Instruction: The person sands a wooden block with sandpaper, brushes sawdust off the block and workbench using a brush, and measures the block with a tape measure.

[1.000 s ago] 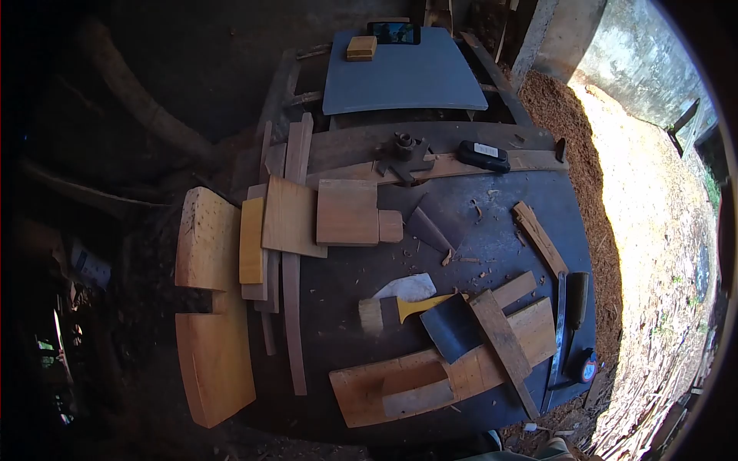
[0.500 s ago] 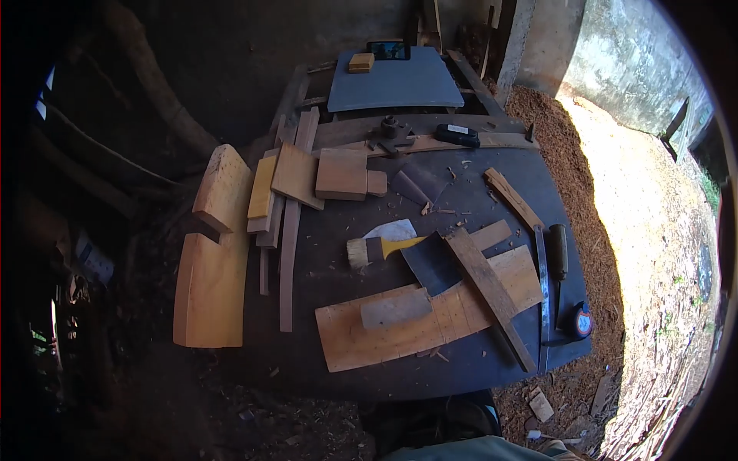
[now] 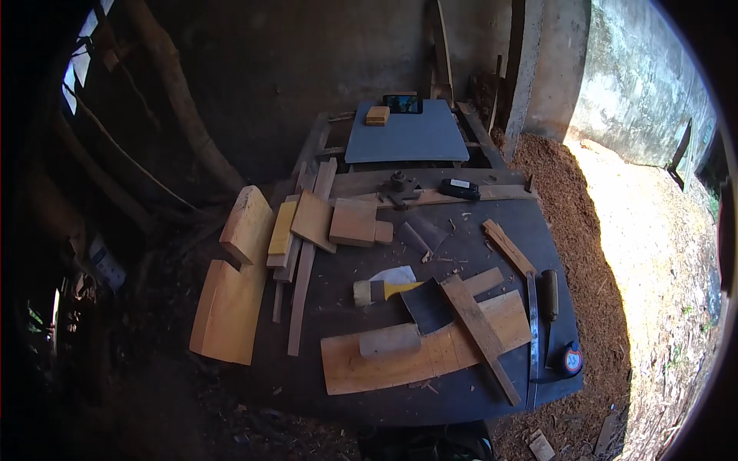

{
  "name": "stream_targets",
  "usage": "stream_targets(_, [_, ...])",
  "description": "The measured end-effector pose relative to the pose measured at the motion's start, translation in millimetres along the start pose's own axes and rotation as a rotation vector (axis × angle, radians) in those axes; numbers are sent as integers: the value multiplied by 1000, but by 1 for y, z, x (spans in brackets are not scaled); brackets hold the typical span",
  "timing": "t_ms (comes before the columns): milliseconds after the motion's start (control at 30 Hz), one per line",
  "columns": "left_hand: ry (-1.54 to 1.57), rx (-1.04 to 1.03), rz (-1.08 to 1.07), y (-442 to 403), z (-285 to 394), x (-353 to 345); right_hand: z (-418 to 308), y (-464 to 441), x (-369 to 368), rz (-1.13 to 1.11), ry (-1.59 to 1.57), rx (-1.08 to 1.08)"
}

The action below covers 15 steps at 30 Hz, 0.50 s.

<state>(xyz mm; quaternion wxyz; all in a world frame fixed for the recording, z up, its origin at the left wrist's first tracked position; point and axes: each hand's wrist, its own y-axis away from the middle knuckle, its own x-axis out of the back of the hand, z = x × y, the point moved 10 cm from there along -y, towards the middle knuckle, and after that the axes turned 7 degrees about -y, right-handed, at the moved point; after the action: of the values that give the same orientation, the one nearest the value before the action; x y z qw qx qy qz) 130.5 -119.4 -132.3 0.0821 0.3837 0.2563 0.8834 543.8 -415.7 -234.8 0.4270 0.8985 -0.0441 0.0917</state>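
Fingers of both hands are out of view, so I cannot tell if they are apart or together. Dark cloth on the person's lap (image 3: 419,444) is cut off at the bottom edge. The wide wooden plank (image 3: 453,350) lies flat on the near part of the table. A wood strip (image 3: 478,338) lies slantwise over its right part and hides some of it. A grey bent sheet (image 3: 390,341) sits on its left part. A dark curved sheet (image 3: 430,310) covers the end of the paintbrush (image 3: 377,291), and a white scrap (image 3: 393,273) peeks out behind the brush. The thin end of the handled tool (image 3: 550,296) is hard to see near the tape measure (image 3: 571,359), and a metal ruler (image 3: 533,330) lies just beside them. I cannot tell what the black thing with a white label (image 3: 459,188) is. The phone (image 3: 403,104) screen is too small to read.

The table top (image 3: 338,307) is dark, with wood bits spread on it. A thick notched board (image 3: 231,307) lies at its left edge. Past the table is a blue-grey board (image 3: 407,140) with a small wood block (image 3: 377,116). Brown shavings (image 3: 573,223) cover the ground on the right, next to bright sun. The left side is very dark.
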Motion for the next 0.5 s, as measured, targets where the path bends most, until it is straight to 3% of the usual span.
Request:
stream_targets(333, [-72, 80, -21, -27, 33, 2, -26, -33, 29, -54, 120, -103])
stream_targets(500, [-47, 57, -67, -24, 9, -5, -3, -28, 9, -39, 156, -92])
